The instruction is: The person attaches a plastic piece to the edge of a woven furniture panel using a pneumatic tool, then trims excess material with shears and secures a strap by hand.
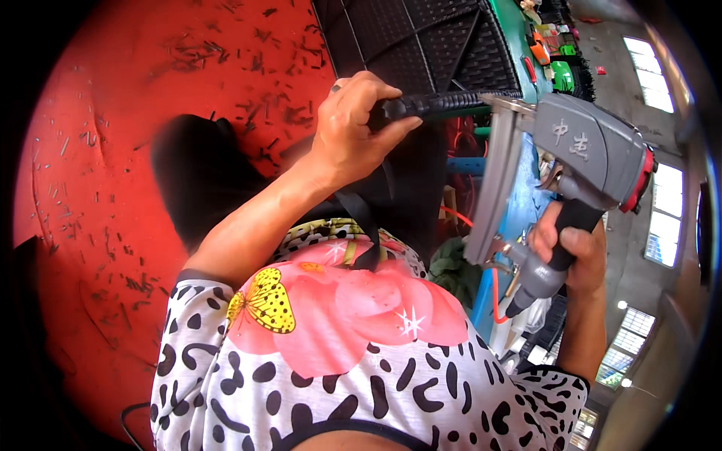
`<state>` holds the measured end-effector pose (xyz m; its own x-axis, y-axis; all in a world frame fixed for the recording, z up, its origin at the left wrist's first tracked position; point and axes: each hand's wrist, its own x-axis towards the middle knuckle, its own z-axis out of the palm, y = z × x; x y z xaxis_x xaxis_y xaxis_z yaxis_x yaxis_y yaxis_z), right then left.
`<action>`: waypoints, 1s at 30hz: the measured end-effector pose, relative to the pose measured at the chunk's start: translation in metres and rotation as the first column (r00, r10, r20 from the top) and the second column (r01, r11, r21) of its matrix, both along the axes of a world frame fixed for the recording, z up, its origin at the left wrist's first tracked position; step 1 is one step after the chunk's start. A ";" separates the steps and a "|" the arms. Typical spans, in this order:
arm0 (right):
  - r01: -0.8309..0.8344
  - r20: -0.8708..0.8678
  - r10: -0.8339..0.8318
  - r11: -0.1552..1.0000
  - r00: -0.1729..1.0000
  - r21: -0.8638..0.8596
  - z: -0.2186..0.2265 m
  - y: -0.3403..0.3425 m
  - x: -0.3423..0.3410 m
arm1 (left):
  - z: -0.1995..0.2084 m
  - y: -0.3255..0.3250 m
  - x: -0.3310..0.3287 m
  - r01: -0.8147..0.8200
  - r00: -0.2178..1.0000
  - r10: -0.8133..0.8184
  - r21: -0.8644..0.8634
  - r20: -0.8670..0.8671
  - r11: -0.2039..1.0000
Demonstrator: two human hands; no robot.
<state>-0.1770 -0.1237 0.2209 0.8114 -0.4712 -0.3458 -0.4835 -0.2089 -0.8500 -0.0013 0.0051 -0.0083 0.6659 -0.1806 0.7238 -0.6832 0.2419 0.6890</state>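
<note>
My left hand point(352, 124) is closed round the near end of a dark, ribbed edge point(444, 103), which seems to belong to a black woven panel point(410, 41) ahead of me. In my right hand point(571, 244) is the handle of a grey and black pneumatic nail gun point(583, 146) with a red cap. Its nose lies right by the ribbed edge, to the right of my left hand; I cannot tell whether they touch. An orange air hose point(496, 297) shows below the gun's handle.
Many short dark scraps point(199, 56) litter the red floor point(98, 150) on the left. A green-edged worktop point(519, 37) with orange and green tools stands beyond the panel. Crumpled dark green cloth point(451, 270) lies beside my lap. Windows point(665, 214) line the far right wall.
</note>
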 end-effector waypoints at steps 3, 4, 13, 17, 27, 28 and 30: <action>0.086 0.048 -0.085 0.996 0.995 -0.003 -0.006 -0.047 -0.028 | 0.002 -0.006 0.003 0.036 0.999 -0.036 0.016 -0.029 0.999; 0.121 0.059 -0.120 0.992 0.991 -0.020 -0.009 -0.063 -0.038 | 0.004 -0.006 0.005 0.040 0.999 -0.040 0.010 -0.016 0.999; 0.252 -0.199 -0.469 0.731 0.860 -0.634 -0.128 -0.223 -0.076 | 0.005 0.031 0.006 0.185 0.942 -0.114 0.205 -0.316 0.961; -0.020 -0.369 -0.603 0.504 0.707 -0.863 -0.184 -0.259 -0.081 | 0.010 0.044 0.012 0.191 0.956 -0.097 0.334 -0.278 0.923; 0.214 -0.189 -0.605 0.530 0.774 -0.820 -0.189 -0.307 -0.071 | 0.000 0.073 0.035 0.285 0.902 -0.183 0.220 -0.391 0.933; 0.237 -0.118 -0.569 0.511 0.814 -0.826 -0.196 -0.318 -0.081 | 0.001 0.073 0.033 0.286 0.899 -0.188 0.206 -0.394 0.936; 0.290 0.033 -0.499 0.449 0.866 -0.845 -0.208 -0.338 -0.121 | -0.003 0.072 0.034 0.292 0.895 -0.193 0.202 -0.403 0.935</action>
<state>-0.2981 -0.4616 0.0131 0.4252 -0.8726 0.2402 -0.8253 -0.4828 -0.2928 0.0327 0.0767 -0.0110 0.7876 -0.5132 0.3410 -0.3076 0.1520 0.9393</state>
